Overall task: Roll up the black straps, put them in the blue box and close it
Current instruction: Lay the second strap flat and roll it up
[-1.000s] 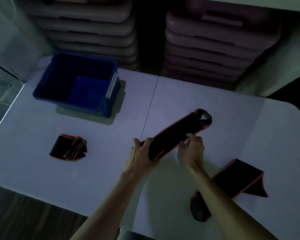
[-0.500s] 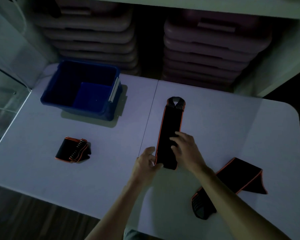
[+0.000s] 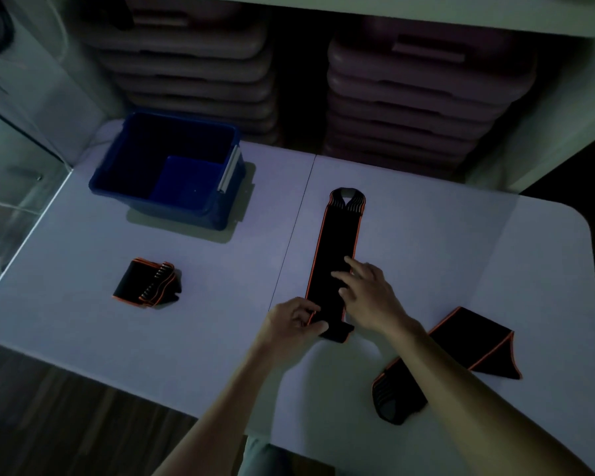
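Note:
A black strap with orange edges (image 3: 337, 242) lies flat and straight on the white table (image 3: 220, 269), its looped end pointing away from me. My left hand (image 3: 294, 321) pinches the strap's near left corner. My right hand (image 3: 368, 297) rests with fingers spread on the strap's near part. A rolled strap (image 3: 146, 283) sits at the left. Another strap (image 3: 474, 345) lies unrolled and bent at the right, partly under my right forearm. The blue box (image 3: 220, 214) stands open at the back left, with nothing visible inside.
Two stacks of flat pinkish panels (image 3: 419, 97) stand behind the table under a white shelf. A light-coloured handle (image 3: 229, 170) is on the box's right rim. The table's seam (image 3: 292, 235) runs down its middle. No lid shows.
The strap swung from a diagonal lie to straight and flat, pointing away from me. Both hands shifted to its near end, the left pinching the corner and the right pressing on top.

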`<act>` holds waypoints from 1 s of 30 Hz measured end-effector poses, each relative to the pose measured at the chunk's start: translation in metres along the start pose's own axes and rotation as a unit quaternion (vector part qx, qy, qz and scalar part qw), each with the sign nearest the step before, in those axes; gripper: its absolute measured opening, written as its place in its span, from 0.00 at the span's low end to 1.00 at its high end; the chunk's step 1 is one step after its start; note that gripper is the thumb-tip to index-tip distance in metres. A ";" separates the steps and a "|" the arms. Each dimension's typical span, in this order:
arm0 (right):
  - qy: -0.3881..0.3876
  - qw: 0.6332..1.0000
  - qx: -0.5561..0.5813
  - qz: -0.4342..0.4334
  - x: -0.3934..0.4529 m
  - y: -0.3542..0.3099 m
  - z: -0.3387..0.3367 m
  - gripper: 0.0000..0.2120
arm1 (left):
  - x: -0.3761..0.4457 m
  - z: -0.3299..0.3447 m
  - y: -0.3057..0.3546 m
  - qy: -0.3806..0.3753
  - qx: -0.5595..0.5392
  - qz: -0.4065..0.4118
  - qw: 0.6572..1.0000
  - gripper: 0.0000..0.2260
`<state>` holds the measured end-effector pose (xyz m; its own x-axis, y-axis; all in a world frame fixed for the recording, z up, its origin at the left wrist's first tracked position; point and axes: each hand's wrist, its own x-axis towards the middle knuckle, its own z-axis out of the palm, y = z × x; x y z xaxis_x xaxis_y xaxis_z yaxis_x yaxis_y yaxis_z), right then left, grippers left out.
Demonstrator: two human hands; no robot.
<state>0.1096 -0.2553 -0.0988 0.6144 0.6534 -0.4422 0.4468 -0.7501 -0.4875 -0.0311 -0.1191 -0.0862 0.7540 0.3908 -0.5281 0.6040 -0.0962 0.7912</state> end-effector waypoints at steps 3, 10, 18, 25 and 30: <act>-0.016 1.000 -0.015 -0.002 -0.002 0.001 -0.001 0.22 | -0.013 -0.002 -0.005 -0.043 0.098 0.025 0.994 0.07; 0.004 1.000 0.025 -0.001 -0.026 0.005 -0.001 0.24 | -0.032 -0.002 -0.017 -0.091 0.374 0.144 0.912 0.19; 0.209 0.977 0.034 0.022 -0.119 0.039 -0.005 0.15 | -0.049 0.022 -0.005 -0.073 0.413 0.292 0.859 0.16; 0.269 0.954 0.009 0.129 -0.205 0.069 0.020 0.20 | -0.069 0.085 -0.004 -0.206 0.524 0.378 0.735 0.24; 0.210 0.967 -0.019 0.143 -0.220 0.076 0.031 0.28 | -0.063 0.107 -0.007 -0.164 0.550 0.361 0.735 0.14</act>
<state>-0.0119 -0.4523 -0.0622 0.9225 0.3258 -0.2067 0.2381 -0.9022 -0.3596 -0.0553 -0.2407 -0.0916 0.8931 -0.3503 -0.2821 -0.2764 -0.9223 0.2702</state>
